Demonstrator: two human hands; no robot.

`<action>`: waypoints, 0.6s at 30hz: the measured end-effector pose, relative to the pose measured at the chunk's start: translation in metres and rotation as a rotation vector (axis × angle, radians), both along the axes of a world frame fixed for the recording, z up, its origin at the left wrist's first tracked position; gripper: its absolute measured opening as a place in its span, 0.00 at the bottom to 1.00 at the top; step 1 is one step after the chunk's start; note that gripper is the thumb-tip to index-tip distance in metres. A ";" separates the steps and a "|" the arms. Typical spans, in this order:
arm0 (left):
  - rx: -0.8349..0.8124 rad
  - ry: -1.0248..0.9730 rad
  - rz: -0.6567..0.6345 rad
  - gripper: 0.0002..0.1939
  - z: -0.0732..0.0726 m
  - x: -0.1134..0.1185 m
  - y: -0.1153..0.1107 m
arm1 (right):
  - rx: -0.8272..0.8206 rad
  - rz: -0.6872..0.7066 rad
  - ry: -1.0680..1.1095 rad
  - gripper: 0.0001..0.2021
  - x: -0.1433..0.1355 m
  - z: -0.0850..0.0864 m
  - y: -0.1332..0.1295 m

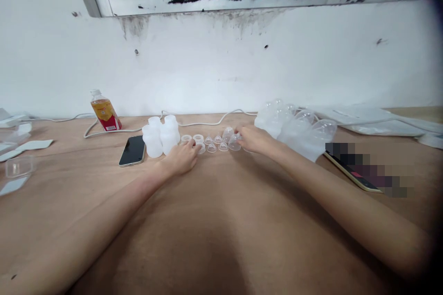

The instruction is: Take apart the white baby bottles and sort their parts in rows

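My left hand (182, 156) reaches to a group of white screw rings (186, 138), its fingers closed at the front right ring (201, 148) and partly covering the others. Beside the rings sit several small clear bottle nipples (211, 147). My right hand (254, 139) is closed with its fingertips at the clear dome caps (234, 143), gripping one that its fingers largely hide. Another cap edge shows beneath that hand. To the left of the rings, several frosted white bottles (153, 143) stand close together.
A dark-screened phone (132, 150) and a drink bottle (105, 111) are at left. Clear plastic pieces (20, 166) lie far left. Behind my right forearm are grouped frosted bottles with clear domed tops (299, 131), a second phone (353, 173) and plastic bags (377, 120). A white cable (214, 123) runs along the wall.
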State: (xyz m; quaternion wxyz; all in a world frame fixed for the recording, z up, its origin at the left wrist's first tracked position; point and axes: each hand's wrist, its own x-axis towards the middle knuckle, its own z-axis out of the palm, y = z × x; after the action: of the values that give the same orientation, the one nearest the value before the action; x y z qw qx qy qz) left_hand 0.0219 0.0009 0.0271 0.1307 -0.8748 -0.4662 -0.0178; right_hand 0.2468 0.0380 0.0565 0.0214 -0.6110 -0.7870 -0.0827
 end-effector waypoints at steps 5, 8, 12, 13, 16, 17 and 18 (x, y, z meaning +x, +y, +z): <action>0.018 0.005 -0.013 0.17 0.002 0.000 -0.001 | 0.024 0.010 0.012 0.16 0.001 0.000 0.001; 0.022 0.007 -0.022 0.17 0.001 0.000 0.000 | 0.008 -0.022 0.014 0.18 0.003 -0.002 0.002; 0.017 0.012 -0.009 0.16 0.004 0.001 -0.002 | -0.011 0.046 0.033 0.18 0.006 -0.008 0.009; 0.020 0.011 -0.010 0.16 0.006 0.001 -0.003 | -0.006 0.060 0.038 0.18 0.006 -0.010 0.011; 0.040 -0.007 -0.023 0.16 0.016 0.003 -0.007 | 0.000 0.088 0.046 0.18 0.008 -0.012 0.016; 0.047 -0.015 -0.027 0.16 0.020 0.003 -0.009 | 0.000 0.095 0.048 0.17 0.008 -0.011 0.016; 0.055 -0.023 -0.025 0.16 0.022 0.004 -0.010 | -0.002 0.100 0.050 0.17 0.008 -0.009 0.014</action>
State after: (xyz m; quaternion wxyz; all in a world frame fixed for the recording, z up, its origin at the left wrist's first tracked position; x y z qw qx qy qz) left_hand 0.0255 -0.0092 0.0496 0.1488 -0.8764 -0.4561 -0.0423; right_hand 0.2547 0.0524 0.0475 0.0444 -0.5729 -0.8158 -0.0653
